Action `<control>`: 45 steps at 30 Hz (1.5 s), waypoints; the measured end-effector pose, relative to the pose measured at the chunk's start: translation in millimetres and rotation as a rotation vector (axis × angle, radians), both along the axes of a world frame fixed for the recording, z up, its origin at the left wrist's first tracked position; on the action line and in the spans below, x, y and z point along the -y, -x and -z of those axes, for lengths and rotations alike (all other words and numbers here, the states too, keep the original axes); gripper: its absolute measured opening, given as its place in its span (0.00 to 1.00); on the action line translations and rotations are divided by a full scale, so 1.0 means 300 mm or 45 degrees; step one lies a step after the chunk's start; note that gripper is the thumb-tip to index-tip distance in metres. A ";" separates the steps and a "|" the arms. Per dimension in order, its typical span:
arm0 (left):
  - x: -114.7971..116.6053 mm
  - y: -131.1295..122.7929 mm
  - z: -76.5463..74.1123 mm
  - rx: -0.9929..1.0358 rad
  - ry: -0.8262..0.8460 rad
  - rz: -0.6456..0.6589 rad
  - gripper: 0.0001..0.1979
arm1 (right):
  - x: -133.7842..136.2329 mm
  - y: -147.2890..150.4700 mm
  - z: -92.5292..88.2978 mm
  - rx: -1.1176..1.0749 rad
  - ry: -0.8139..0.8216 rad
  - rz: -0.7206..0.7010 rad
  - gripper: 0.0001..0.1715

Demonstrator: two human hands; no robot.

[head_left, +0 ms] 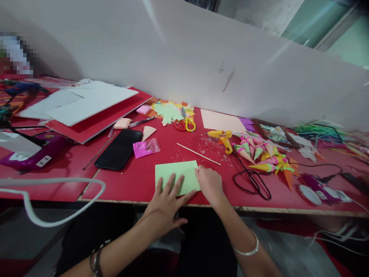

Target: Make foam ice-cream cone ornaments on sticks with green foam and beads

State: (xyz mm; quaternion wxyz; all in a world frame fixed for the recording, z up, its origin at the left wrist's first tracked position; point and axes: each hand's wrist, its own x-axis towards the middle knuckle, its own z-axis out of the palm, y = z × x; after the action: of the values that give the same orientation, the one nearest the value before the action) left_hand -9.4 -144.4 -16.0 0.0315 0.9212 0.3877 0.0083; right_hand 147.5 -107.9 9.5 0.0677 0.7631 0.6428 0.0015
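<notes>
A light green sheet of paper (176, 174) lies on the red table (127, 184) near its front edge. My left hand (165, 202) rests flat on the sheet's lower part, fingers spread. My right hand (210, 184) is at the sheet's right edge, fingers curled and pressed against the paper's corner. A thin wooden stick (198, 154) lies just beyond the right hand.
A black phone (118, 149) and a pink packet (145, 147) lie to the left. Scissors (186, 124) and green cut-outs sit farther back. A yellow glue gun (222, 137), several coloured paper cones (266, 157) and black cables (253, 184) are on the right. White boards (86, 102) lie at the back left.
</notes>
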 end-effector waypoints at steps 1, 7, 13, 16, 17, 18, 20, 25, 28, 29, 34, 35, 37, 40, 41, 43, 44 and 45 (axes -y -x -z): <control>0.000 -0.001 -0.002 -0.005 0.009 0.000 0.41 | 0.000 0.000 0.002 0.004 -0.009 -0.003 0.18; -0.007 0.001 -0.016 -0.008 0.065 0.018 0.42 | 0.001 -0.002 0.008 0.038 -0.048 -0.035 0.18; -0.016 0.011 -0.015 0.006 0.082 0.034 0.38 | 0.001 -0.003 0.014 0.025 -0.041 -0.032 0.18; -0.012 0.016 -0.006 0.003 0.059 0.033 0.38 | 0.002 -0.003 0.016 0.018 -0.033 -0.019 0.18; -0.009 0.018 -0.003 0.004 0.047 0.033 0.39 | 0.002 -0.002 0.016 0.018 -0.037 -0.015 0.18; -0.007 0.020 -0.001 0.009 0.036 0.034 0.39 | 0.003 -0.002 0.015 0.018 -0.043 -0.014 0.18; -0.004 0.024 0.002 0.025 0.016 0.032 0.38 | 0.004 -0.001 0.013 0.021 -0.059 -0.017 0.17; 0.003 0.032 0.002 0.033 0.007 0.030 0.38 | 0.005 -0.002 0.012 0.034 -0.079 -0.041 0.17; 0.013 0.037 0.007 0.045 -0.036 0.020 0.40 | 0.004 -0.003 0.014 0.034 -0.080 -0.046 0.17; 0.016 0.040 0.009 0.043 -0.049 0.019 0.40 | 0.004 -0.003 0.014 0.036 -0.083 -0.049 0.17; 0.022 0.071 0.010 0.050 -0.094 0.042 0.36 | 0.004 0.001 0.018 0.049 -0.074 -0.053 0.17; 0.019 0.079 0.008 0.048 -0.103 0.047 0.35 | 0.004 0.001 0.019 0.052 -0.074 -0.053 0.17; 0.013 0.092 0.005 0.051 -0.125 0.063 0.33 | 0.005 0.001 0.022 0.057 -0.088 -0.064 0.17; 0.005 0.100 0.008 0.072 -0.164 0.115 0.33 | 0.004 -0.002 0.027 0.065 -0.120 -0.080 0.16; 0.004 0.100 0.011 0.078 -0.178 0.127 0.33 | 0.003 -0.003 0.028 0.066 -0.128 -0.083 0.16; 0.005 0.098 0.020 0.091 -0.201 0.132 0.34 | 0.001 -0.003 0.030 0.069 -0.141 -0.085 0.15; 0.006 0.096 0.025 0.099 -0.209 0.124 0.34 | 0.001 -0.003 0.031 0.070 -0.149 -0.084 0.15; 0.008 0.094 0.029 0.108 -0.213 0.114 0.34 | 0.000 -0.003 0.032 0.069 -0.155 -0.084 0.15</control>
State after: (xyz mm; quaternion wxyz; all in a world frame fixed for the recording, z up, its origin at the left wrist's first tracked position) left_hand -37.7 -146.9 -24.8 -0.0290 0.9359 0.3423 0.0782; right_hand 148.3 -107.9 -0.1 0.0384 0.7439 0.6642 0.0636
